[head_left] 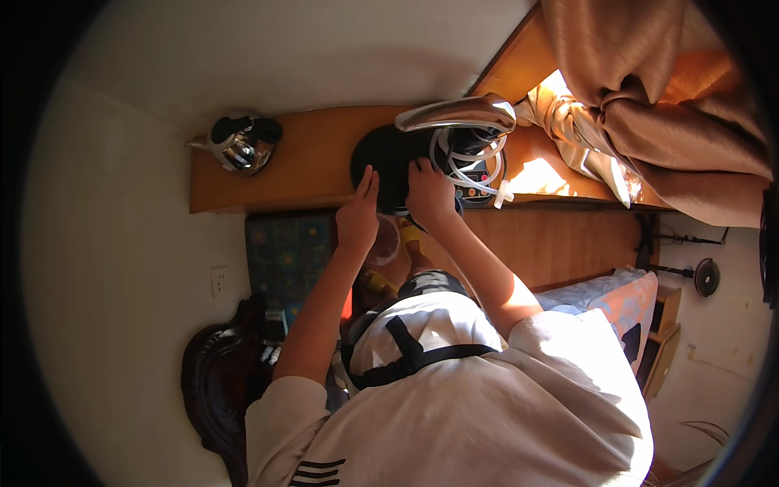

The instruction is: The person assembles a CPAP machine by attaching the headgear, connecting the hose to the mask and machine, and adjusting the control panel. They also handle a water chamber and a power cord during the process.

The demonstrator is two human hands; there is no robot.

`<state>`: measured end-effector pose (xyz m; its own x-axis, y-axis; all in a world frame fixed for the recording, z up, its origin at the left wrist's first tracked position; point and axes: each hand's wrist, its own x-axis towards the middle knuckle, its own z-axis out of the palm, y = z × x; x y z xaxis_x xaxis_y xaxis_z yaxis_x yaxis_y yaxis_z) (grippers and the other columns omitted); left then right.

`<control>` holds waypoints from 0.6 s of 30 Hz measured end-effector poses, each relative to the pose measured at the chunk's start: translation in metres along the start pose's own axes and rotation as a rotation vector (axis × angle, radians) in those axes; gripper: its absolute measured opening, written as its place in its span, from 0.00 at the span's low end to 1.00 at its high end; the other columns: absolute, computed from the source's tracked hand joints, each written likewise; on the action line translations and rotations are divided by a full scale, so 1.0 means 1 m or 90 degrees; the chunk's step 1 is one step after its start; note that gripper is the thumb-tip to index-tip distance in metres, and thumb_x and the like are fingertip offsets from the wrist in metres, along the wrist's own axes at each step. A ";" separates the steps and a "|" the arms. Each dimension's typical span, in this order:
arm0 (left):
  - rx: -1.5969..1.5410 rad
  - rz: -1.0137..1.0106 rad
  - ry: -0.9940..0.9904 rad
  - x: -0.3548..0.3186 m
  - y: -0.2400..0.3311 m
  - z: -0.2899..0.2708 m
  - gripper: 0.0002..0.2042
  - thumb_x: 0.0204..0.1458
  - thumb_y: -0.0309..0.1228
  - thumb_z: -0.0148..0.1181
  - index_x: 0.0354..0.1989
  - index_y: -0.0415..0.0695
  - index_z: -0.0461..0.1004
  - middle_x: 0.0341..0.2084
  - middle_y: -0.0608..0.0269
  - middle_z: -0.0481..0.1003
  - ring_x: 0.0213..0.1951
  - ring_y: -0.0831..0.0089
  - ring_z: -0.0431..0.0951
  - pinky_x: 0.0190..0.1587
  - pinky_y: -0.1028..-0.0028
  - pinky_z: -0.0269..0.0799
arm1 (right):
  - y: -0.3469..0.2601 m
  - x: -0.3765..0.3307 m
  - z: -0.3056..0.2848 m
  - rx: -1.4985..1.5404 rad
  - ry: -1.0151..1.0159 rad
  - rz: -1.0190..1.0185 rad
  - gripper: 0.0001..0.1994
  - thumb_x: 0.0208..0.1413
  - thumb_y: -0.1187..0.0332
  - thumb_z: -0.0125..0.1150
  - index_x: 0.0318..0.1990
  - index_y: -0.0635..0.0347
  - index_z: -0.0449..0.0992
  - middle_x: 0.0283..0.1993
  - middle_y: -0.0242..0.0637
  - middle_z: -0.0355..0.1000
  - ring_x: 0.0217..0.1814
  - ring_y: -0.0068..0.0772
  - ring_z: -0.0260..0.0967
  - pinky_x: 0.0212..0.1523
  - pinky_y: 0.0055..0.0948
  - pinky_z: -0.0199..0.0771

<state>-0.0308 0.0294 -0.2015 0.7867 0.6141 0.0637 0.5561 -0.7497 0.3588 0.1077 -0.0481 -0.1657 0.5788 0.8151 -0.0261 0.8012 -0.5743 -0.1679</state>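
Note:
A black rounded appliance base lies on the wooden shelf. It bears a panel of coloured buttons, and loops of white tubing with a white end fitting hang over it. Above the tubing is a glossy, elongated brown-and-silver part. My left hand is at the base's front left edge, fingers stretched out and nearly straight. My right hand is bent over the dark front middle, its fingers curled and pressed down beside the tubing. What lies under those fingers is too dark to make out.
A silver kettle with a black top stands at the shelf's left end. Brown curtains drape onto the right end. Beneath the shelf are a patterned dark panel and a translucent round bin. A carved dark chair back stands lower left.

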 end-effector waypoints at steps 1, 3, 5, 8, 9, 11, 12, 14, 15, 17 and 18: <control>0.001 -0.002 -0.004 0.001 0.000 0.000 0.33 0.43 0.16 0.53 0.63 0.46 0.63 0.67 0.72 0.57 0.33 0.62 0.80 0.30 0.70 0.76 | -0.005 0.014 -0.001 0.015 -0.011 0.014 0.18 0.40 0.72 0.63 0.43 0.61 0.73 0.45 0.40 0.69 0.45 0.45 0.72 0.38 0.38 0.78; 0.000 0.003 0.006 0.001 -0.001 0.003 0.33 0.42 0.16 0.53 0.64 0.46 0.62 0.67 0.72 0.56 0.33 0.62 0.80 0.29 0.71 0.75 | -0.016 0.030 -0.006 -0.023 -0.025 0.025 0.11 0.41 0.68 0.65 0.35 0.59 0.77 0.42 0.39 0.71 0.44 0.42 0.72 0.39 0.35 0.78; -0.004 0.018 0.033 0.000 -0.002 0.007 0.33 0.42 0.16 0.53 0.63 0.45 0.63 0.68 0.72 0.56 0.31 0.63 0.79 0.28 0.71 0.74 | -0.022 0.042 -0.011 -0.041 -0.051 0.017 0.09 0.41 0.66 0.65 0.32 0.57 0.78 0.41 0.37 0.72 0.44 0.40 0.72 0.39 0.34 0.78; -0.005 -0.011 -0.004 0.001 0.004 0.001 0.34 0.42 0.16 0.53 0.63 0.45 0.63 0.68 0.72 0.55 0.32 0.63 0.80 0.28 0.71 0.74 | -0.024 0.049 -0.006 -0.059 -0.018 0.003 0.08 0.41 0.64 0.66 0.30 0.55 0.80 0.39 0.36 0.72 0.44 0.39 0.72 0.38 0.33 0.78; 0.005 -0.012 -0.011 0.001 0.005 0.000 0.34 0.42 0.15 0.53 0.63 0.45 0.63 0.68 0.72 0.55 0.32 0.62 0.80 0.28 0.71 0.74 | -0.024 0.051 -0.006 -0.057 -0.017 -0.002 0.08 0.41 0.65 0.66 0.30 0.55 0.80 0.39 0.36 0.73 0.44 0.39 0.72 0.38 0.33 0.78; 0.024 -0.014 -0.026 0.001 0.006 -0.002 0.34 0.42 0.15 0.52 0.63 0.45 0.63 0.68 0.72 0.55 0.33 0.62 0.80 0.28 0.70 0.75 | -0.021 0.059 -0.008 -0.036 -0.014 -0.016 0.12 0.40 0.65 0.66 0.35 0.56 0.78 0.36 0.36 0.75 0.41 0.38 0.75 0.37 0.34 0.78; 0.013 0.000 -0.006 0.002 0.004 0.000 0.34 0.42 0.15 0.52 0.64 0.46 0.62 0.68 0.72 0.54 0.33 0.60 0.80 0.28 0.69 0.75 | -0.021 0.067 -0.009 -0.011 -0.018 -0.011 0.13 0.39 0.65 0.66 0.36 0.56 0.78 0.35 0.36 0.76 0.40 0.39 0.76 0.37 0.34 0.78; -0.011 0.030 0.034 0.003 -0.001 0.006 0.34 0.42 0.15 0.52 0.64 0.46 0.62 0.69 0.72 0.53 0.33 0.57 0.79 0.29 0.67 0.75 | -0.022 0.078 -0.010 0.023 -0.042 -0.014 0.17 0.39 0.65 0.67 0.40 0.57 0.76 0.34 0.37 0.77 0.38 0.39 0.78 0.37 0.34 0.79; -0.043 0.017 0.049 0.003 0.001 0.005 0.33 0.44 0.16 0.53 0.63 0.47 0.63 0.66 0.68 0.58 0.32 0.56 0.79 0.29 0.65 0.75 | -0.025 0.081 -0.014 0.033 -0.063 -0.024 0.19 0.38 0.65 0.67 0.41 0.58 0.75 0.33 0.38 0.77 0.37 0.39 0.78 0.37 0.34 0.78; -0.108 -0.008 0.079 0.003 0.004 0.001 0.30 0.46 0.19 0.53 0.63 0.47 0.63 0.60 0.61 0.67 0.32 0.52 0.78 0.30 0.61 0.74 | -0.033 0.084 -0.020 0.022 -0.115 -0.049 0.22 0.38 0.63 0.68 0.44 0.59 0.72 0.34 0.39 0.77 0.38 0.40 0.78 0.37 0.35 0.78; -0.098 -0.048 0.062 0.005 0.001 0.003 0.28 0.47 0.21 0.53 0.61 0.47 0.65 0.54 0.58 0.70 0.33 0.51 0.78 0.31 0.59 0.74 | -0.040 0.082 -0.025 0.002 -0.147 -0.063 0.24 0.38 0.62 0.68 0.45 0.59 0.71 0.36 0.40 0.77 0.39 0.41 0.78 0.38 0.36 0.78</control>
<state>-0.0254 0.0310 -0.2036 0.7105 0.6938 0.1182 0.5592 -0.6584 0.5038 0.1267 0.0394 -0.1362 0.4472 0.8634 -0.2333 0.8516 -0.4908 -0.1839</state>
